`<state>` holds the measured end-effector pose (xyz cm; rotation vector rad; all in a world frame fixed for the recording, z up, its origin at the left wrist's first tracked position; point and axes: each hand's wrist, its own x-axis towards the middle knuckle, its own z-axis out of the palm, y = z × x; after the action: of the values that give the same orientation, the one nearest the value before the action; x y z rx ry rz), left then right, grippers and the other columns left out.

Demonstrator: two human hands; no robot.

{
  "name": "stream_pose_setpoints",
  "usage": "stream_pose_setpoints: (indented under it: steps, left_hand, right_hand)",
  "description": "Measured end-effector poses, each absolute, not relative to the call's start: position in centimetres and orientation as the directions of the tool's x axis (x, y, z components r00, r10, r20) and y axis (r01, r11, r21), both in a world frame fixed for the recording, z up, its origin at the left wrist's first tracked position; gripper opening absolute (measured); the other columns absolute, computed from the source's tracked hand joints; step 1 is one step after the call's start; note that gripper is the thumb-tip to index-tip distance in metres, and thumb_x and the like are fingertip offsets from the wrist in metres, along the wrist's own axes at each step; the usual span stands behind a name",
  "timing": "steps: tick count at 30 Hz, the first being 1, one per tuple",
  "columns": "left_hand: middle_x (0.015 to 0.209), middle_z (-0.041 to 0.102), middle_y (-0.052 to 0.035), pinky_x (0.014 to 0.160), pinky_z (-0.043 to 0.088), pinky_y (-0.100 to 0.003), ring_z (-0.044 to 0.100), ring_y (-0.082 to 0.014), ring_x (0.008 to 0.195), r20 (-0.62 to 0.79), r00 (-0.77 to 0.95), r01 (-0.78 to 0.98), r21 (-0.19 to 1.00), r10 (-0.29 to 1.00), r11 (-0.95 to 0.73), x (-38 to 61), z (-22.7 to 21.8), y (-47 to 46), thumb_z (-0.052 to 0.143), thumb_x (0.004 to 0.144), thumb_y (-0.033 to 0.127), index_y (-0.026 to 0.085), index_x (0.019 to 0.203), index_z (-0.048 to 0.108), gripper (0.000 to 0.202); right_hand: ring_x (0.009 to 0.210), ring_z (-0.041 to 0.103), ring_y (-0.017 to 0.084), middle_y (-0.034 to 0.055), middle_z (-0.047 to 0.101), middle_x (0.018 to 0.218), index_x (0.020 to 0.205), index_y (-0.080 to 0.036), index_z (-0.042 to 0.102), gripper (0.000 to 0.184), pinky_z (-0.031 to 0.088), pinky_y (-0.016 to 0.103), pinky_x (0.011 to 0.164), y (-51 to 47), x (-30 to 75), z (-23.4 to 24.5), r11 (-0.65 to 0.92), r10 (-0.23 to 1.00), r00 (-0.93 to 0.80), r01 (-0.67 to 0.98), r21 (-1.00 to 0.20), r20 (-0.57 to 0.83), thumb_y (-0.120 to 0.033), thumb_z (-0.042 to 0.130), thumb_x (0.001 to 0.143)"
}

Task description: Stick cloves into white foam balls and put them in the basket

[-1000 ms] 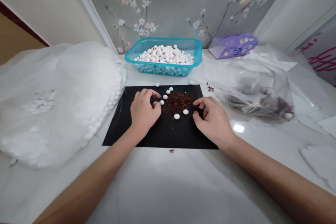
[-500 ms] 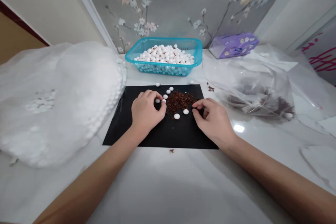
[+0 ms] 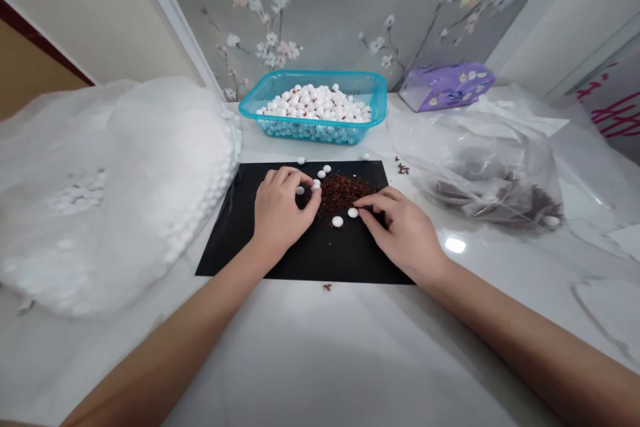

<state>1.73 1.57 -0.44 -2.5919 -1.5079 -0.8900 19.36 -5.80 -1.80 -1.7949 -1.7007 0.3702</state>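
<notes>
A black mat [image 3: 300,260] lies on the white table. On it sits a pile of small dark red pieces [image 3: 343,190] with a few white beads [image 3: 337,221] around it. My left hand [image 3: 280,213] rests on the mat left of the pile, thumb and forefinger pinched on a white bead [image 3: 315,185]. My right hand [image 3: 400,230] lies right of the pile, its fingers curled, forefinger and thumb meeting at the pile's right edge beside a white bead [image 3: 353,213]. What they pinch is too small to name.
A turquoise basket [image 3: 375,103] full of white beads stands behind the mat. A big white bag of beads [image 3: 115,180] fills the left. A clear bag with dark red pieces [image 3: 490,180] lies at the right, a purple tissue pack [image 3: 445,85] behind it.
My left hand has slid right and pinched a white bead near the pile. My right hand has moved left toward the pile's edge.
</notes>
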Motion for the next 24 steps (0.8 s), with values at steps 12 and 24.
stream_pose_setpoints:
  steps: [12, 24]
  left_hand:
    - [0.081, 0.068, 0.0024, 0.079, 0.036, -0.032, 0.058, -0.0153, 0.08, 0.4, 0.7, 0.458, 0.384, 0.591, -0.802, 2.3, 0.0, 0.2, 0.056, 0.082, 0.027, 0.021, 0.088, 0.06, 0.009]
    - [0.099, 0.066, 0.0004, 0.085, 0.035, -0.035, 0.052, -0.0188, 0.098, 0.325, 0.745, 0.46, 0.383, 0.582, -0.801, 2.4, -0.4, 0.6, 0.061, 0.079, 0.029, 0.022, 0.083, 0.064, 0.008]
  right_hand:
    - [0.053, 0.045, 0.01, 0.0, 0.052, 0.077, 0.084, -0.02, 0.059, 0.009, 0.037, 0.026, 0.052, -5.5, 19.7, -2.0, 0.1, 0.938, 0.184, 0.67, -0.736, 0.295, -0.022, 0.05, 0.084]
    - [0.052, 0.041, 0.009, -0.0018, 0.045, 0.074, 0.083, -0.021, 0.062, 0.011, 0.037, 0.024, 0.051, -5.9, 19.4, -1.8, 0.249, 0.946, 0.002, 0.631, -0.734, 0.323, -0.022, 0.051, 0.086]
